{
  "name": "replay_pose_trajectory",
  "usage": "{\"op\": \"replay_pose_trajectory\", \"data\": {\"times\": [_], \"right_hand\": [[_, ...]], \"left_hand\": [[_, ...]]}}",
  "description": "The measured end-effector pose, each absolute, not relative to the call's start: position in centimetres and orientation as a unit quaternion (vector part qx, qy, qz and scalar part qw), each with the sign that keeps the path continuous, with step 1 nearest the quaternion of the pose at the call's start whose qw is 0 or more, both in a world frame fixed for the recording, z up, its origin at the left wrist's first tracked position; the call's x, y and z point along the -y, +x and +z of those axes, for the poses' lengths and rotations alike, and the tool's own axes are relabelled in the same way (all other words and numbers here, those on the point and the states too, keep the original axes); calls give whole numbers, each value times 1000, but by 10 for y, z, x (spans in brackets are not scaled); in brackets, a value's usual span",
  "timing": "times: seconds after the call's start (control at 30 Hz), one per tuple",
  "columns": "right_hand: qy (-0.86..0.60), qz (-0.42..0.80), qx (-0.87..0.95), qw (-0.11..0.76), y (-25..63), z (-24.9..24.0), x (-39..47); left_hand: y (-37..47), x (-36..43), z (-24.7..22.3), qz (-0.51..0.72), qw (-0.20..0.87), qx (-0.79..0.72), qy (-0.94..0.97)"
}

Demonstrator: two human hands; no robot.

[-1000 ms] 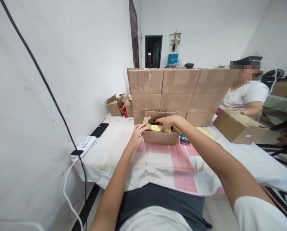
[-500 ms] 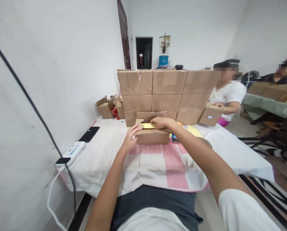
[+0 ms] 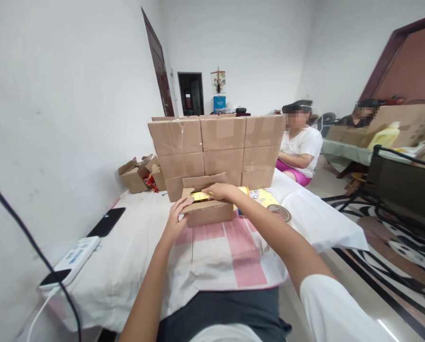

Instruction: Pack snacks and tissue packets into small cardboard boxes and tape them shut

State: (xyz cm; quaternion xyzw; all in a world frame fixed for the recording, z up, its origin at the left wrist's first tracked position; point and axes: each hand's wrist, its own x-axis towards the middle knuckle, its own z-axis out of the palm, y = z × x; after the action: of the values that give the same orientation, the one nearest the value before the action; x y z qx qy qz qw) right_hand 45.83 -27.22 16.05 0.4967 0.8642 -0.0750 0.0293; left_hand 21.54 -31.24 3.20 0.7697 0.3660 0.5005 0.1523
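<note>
An open cardboard box [image 3: 210, 213] stands on the cloth-covered table, its far flap raised, with a yellow item [image 3: 201, 195] showing inside. My left hand [image 3: 177, 214] is at the box's left end, its fingers closed on the side flap and edge. Over the right part of the opening, my right hand [image 3: 221, 191] reaches in beside the yellow item. Its fingertips are bent down and partly hidden, so what they hold cannot be made out. Behind the box rises a stack of closed cardboard boxes [image 3: 222, 133].
A tape roll [image 3: 279, 213] lies right of the box near a yellow printed sheet [image 3: 264, 195]. Opened boxes [image 3: 134, 175] sit at the back left. A power strip [image 3: 73, 259] and a black phone [image 3: 106, 222] lie left. A person [image 3: 299, 142] sits beyond the stack.
The view has turned right, so everything appears further left. Both hands stay at the box. The seated person's hand no longer shows on the box at the stack's right end, and that box is out of sight.
</note>
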Motion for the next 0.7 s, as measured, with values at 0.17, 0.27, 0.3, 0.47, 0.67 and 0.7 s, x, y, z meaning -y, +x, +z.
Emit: {"op": "replay_pose_trajectory", "data": {"times": [0.17, 0.27, 0.3, 0.47, 0.67, 0.7], "right_hand": [[505, -94, -858, 19, 469, 159, 273], [473, -122, -872, -33, 481, 153, 271], [459, -124, -878, -52, 485, 149, 270], [380, -95, -900, -193, 502, 132, 267], [353, -38, -886, -298, 510, 131, 275], [358, -34, -880, -311, 509, 133, 276]], "left_hand": [[216, 313, 30, 502, 150, -363, 770], [217, 314, 29, 504, 156, -365, 767], [218, 314, 28, 504, 154, -365, 767], [223, 315, 27, 505, 134, -361, 772], [231, 319, 31, 505, 138, -364, 770], [232, 320, 31, 507, 143, -364, 769]]}}
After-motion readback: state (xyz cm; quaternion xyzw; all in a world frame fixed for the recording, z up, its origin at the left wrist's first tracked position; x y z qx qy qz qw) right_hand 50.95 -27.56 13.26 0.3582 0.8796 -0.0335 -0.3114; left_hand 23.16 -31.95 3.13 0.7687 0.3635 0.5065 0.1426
